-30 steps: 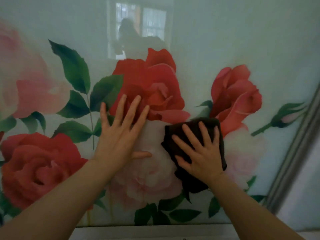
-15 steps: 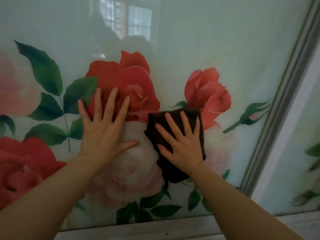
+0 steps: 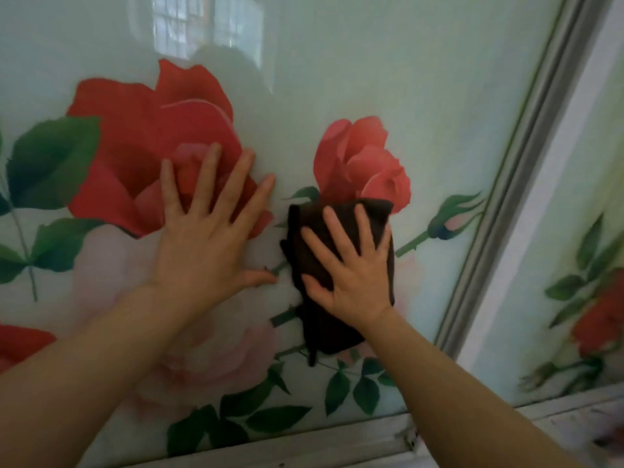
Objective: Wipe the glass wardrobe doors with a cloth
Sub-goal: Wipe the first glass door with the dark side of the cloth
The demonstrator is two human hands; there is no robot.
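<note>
Cloth (image 3: pixel 337 265) shifted right w/ right hand (image 3: pixel 351 275); both hands' fingers spread, flat on door (image 3: pixel 405 79).

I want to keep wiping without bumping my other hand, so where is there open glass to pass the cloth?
Open glass lies right of the cloth up to the door frame, and above the small rose. Leftward is crowded: the left hand is pressed flat, close beside it.

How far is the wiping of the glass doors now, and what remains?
Done: the pictures cannot show which glass is already clean. In hand: the right hand presses the dark cloth flat on the rose-printed door, below the smaller red rose, while the left hand rests open on the glass. Left: probably the strip toward the frame, and the next door.
</note>
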